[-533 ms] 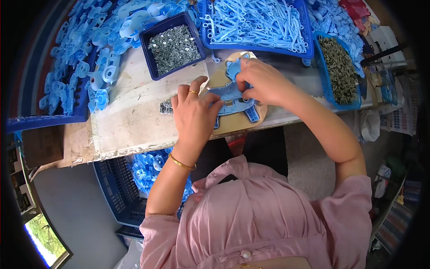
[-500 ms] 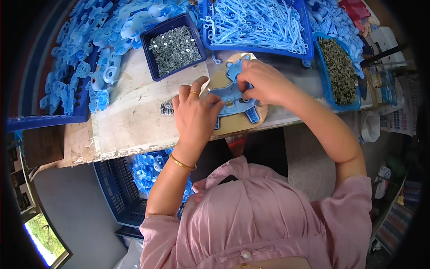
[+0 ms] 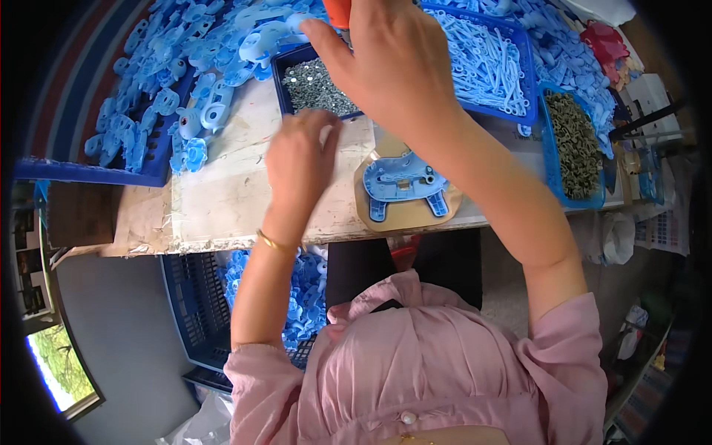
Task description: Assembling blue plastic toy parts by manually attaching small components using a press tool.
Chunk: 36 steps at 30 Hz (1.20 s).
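A blue moulded plastic part (image 3: 404, 180) with two short legs and round posts lies on a tan board (image 3: 363, 204) near the table's front edge. Neither hand touches it. My left hand (image 3: 300, 159) is at the near edge of a dark blue bin (image 3: 279, 85) of small metal screws (image 3: 315, 83), fingers curled toward the thumb; whether a screw is between them is too blurred to see. Raised high over the table, my right hand (image 3: 404, 67) has its thumb stretched left beside a red-orange object (image 3: 337, 12), cut off by the upper edge. Its other fingertips are hidden.
Behind the right arm stands a blue tray (image 3: 532, 89) of light blue plastic rods (image 3: 486, 63). A lighter blue bin (image 3: 552, 178) of small metal pieces (image 3: 569, 141) stands at right. Light blue parts (image 3: 200, 44) pile at left. A dark crate (image 3: 196, 311) with blue parts sits below the table.
Both hands have left the blue part. My left hand moved left and up to the screw bin; my right hand rose to the upper edge, where the red-orange object now shows. The view has shifted slightly.
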### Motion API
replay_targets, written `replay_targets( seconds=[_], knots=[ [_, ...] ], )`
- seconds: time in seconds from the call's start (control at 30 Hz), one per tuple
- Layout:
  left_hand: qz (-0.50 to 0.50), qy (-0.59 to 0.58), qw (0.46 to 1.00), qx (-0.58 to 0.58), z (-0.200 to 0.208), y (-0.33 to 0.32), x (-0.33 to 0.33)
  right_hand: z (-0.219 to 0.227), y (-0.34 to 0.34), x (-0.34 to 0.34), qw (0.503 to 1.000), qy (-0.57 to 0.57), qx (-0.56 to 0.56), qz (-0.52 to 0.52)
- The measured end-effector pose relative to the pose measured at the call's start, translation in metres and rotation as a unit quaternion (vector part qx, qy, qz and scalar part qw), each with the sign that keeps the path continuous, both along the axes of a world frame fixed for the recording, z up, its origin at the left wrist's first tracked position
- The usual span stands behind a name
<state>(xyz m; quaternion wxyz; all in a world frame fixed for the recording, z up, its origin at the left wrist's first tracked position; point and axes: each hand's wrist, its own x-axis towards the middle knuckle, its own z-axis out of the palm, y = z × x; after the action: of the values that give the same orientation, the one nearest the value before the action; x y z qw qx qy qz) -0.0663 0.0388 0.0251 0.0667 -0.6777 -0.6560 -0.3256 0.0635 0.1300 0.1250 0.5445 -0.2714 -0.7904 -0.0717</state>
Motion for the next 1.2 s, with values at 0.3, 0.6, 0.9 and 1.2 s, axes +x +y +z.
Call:
replay_targets(
  seconds=[0.3,0.6,0.9,1.2],
  knots=[
    [-0.003,0.108,0.982,-0.156,-0.035,0.082,-0.051,0.055,0.014,-0.005,0.922,0.116,-0.328,0.169],
    [-0.016,0.105,0.988,-0.115,-0.036,0.087,-0.049,0.050,0.020,0.039,0.755,-0.008,-0.514,0.408],
    [-0.084,0.087,0.993,-0.004,-0.004,0.037,-0.009,0.042,0.004,0.051,0.757,0.025,-0.558,0.340],
    [-0.167,0.106,0.980,0.036,-0.012,-0.026,0.029,0.014,-0.027,0.054,0.702,0.188,-0.538,0.427]
  ],
)
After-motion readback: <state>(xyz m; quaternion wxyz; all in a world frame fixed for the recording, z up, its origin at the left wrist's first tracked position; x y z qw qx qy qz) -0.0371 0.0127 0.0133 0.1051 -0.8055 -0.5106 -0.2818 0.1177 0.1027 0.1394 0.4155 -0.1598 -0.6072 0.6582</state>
